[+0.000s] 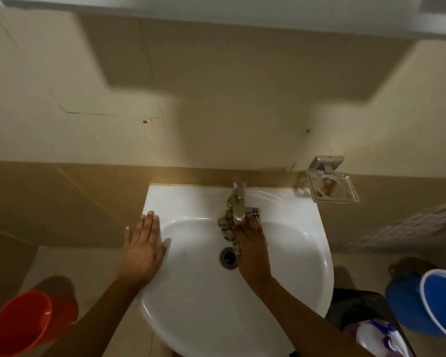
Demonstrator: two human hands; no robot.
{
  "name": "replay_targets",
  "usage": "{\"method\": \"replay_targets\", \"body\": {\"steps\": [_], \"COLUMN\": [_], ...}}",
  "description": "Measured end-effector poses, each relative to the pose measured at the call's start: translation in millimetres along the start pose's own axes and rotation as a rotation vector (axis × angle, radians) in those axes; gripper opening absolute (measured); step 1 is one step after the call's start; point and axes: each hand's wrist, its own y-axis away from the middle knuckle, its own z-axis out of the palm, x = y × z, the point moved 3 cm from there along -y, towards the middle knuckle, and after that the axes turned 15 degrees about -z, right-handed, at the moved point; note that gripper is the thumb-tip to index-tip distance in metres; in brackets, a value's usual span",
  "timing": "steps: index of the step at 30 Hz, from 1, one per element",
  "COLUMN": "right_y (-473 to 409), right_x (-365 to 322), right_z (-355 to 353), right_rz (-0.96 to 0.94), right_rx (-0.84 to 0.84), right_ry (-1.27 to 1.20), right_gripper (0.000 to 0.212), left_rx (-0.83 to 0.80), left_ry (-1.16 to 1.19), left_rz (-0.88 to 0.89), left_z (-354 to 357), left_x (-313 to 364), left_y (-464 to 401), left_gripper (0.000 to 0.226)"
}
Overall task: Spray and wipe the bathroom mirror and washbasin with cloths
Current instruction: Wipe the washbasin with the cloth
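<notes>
While left hand point(142, 247) lies flat on washbasin point(289, 253) rim | right hand point(250, 239) presses cloth point(225, 224) under tap point(238, 202)

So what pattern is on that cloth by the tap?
The cloth is pale with a dark checked grid of lines, seen best in the head view, under the right hand.

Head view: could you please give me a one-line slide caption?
Right hand presses a checked cloth against the tap while left hand rests flat on the washbasin rim.
</notes>
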Motion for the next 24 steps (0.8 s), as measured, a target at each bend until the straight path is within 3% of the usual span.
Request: {"method": "replay_targets", "body": {"steps": [3,7,12,16,18,24], "right_y": [-13.9,-65.3,-97.2,-109.8,-122.5,-152.4], "right_x": [-22.4,-51.0,-45.4,-75.2,-93.5,-143.6], "right_z": [13.1,35.2,34.0,53.7,67.8,100.6], "right_rz": [-0.103,-0.185,0.195,0.364,0.328,-0.011], "right_rx": [-0.035,-0.131,-0.028,0.038,-0.034,-0.313], "right_ry": [-0.007,0.104,0.155,0.163,0.136,-0.044], "right_gripper": [0.067,0.068,0.072,0.073,0.073,0.056], "left_rx": [0.003,0.005,-0.010,-0.014,-0.015,0.016], "left_ry": [0.001,-0.010,0.015,0.061,0.084,0.181], "left_rz": [0.013,0.018,0.034,0.022,0.013,0.033], "left_z": [0.1,-0.1,-1.5,-2.6,-2.8,-1.6], "left_x": [-1.8,-3.4,-4.7,-4.7,-5.8,-7.6], "left_y": [0.2,-1.1,-1.3,-1.4,-1.8,-1.7], "left_gripper": [0.074,0.071,0.070,0.073,0.073,0.066]}}
